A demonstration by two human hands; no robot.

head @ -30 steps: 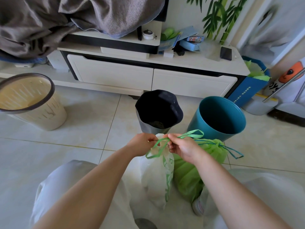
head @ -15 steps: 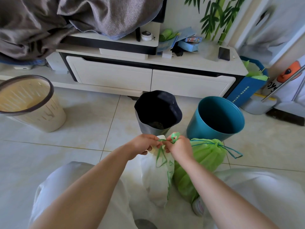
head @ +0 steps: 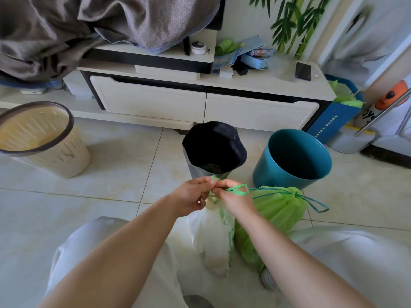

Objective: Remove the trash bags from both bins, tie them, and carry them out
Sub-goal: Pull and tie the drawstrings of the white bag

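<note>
Green drawstring tape (head: 237, 190) is pinched by both hands at the centre of the frame. The left hand (head: 193, 196) grips it between thumb and curled fingers. The right hand (head: 236, 200) pinches it just beside, and the two hands touch at the fingertips. A loop of the tape sticks out to the right above the right hand.

The tape belongs to the white trash bag (head: 212, 236), which hangs directly below the hands with its neck gathered. Its bottom rests on the tiled floor (head: 111, 181) between the person's knees, clad in pale trousers (head: 73, 258). Against its right side sits the green trash bag (head: 275, 210), its mouth cinched and a teal drawstring (head: 315, 204) trailing to the right.

Just above the hands in the picture stands a grey bin (head: 192, 165) with a black liner (head: 213, 143) folded over its rim and something dark at its bottom. To its right, near the green bag, is the teal bin (head: 264, 172). At the left edge, well apart from the rest, stands a beige slatted bin (head: 66, 156) with a brown rim.

A white TV cabinet (head: 155, 103) with two drawers runs across the upper half. A grey blanket (head: 66, 30) is heaped at the upper left, and a dark phone (head: 303, 71) lies on the tabletop at the upper right. A blue box (head: 333, 121) stands at the cabinet's right end.
</note>
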